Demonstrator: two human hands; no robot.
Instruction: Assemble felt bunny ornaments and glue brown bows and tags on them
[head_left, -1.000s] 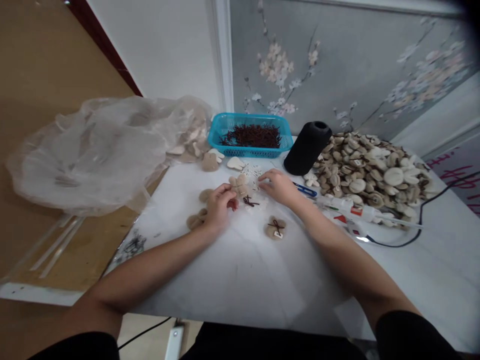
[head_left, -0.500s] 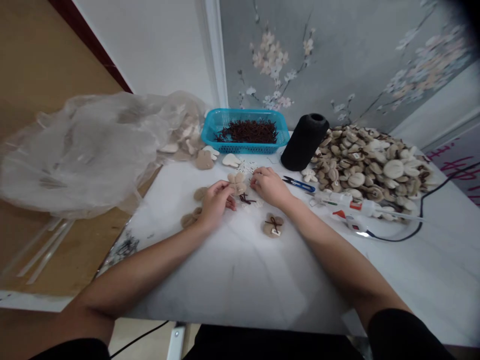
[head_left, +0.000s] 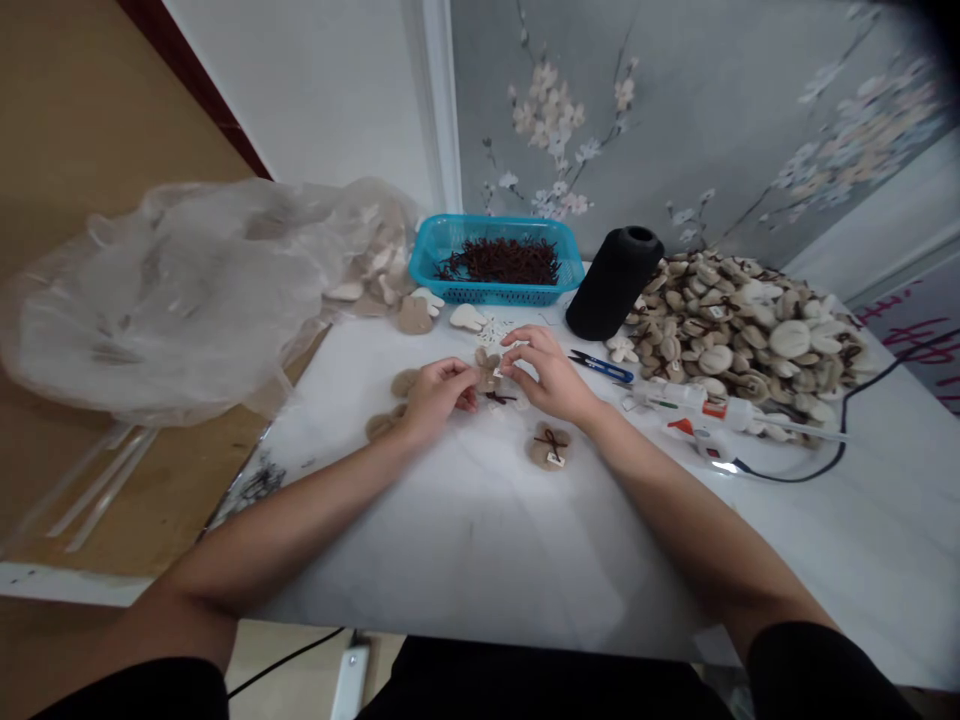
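Note:
A small beige fabric piece (head_left: 489,372) is between my hands. My left hand (head_left: 444,396) pinches its left edge. My right hand (head_left: 544,368) is at its right side, thumb and forefinger closed on a small white tag (head_left: 499,373) against the piece. Just below lies a dark brown bow (head_left: 501,398) with white tags beside it. Nearer me, a beige piece with a brown bow and a tag (head_left: 551,447) lies on the table. More beige pieces (head_left: 384,424) rest left of my left hand, partly hidden by it.
At the back stands a blue basket (head_left: 495,292) of brown bows, beside a black cylinder (head_left: 613,284). Blue-handled snips (head_left: 602,366), a glue gun (head_left: 690,402) and a large heap of beige pieces (head_left: 739,330) are on the right. A plastic bag (head_left: 172,300) bulges at left.
My right hand has come from the scattered white tags to the beige piece, with a tag at its fingertips. My left hand and the piece have shifted slightly right.

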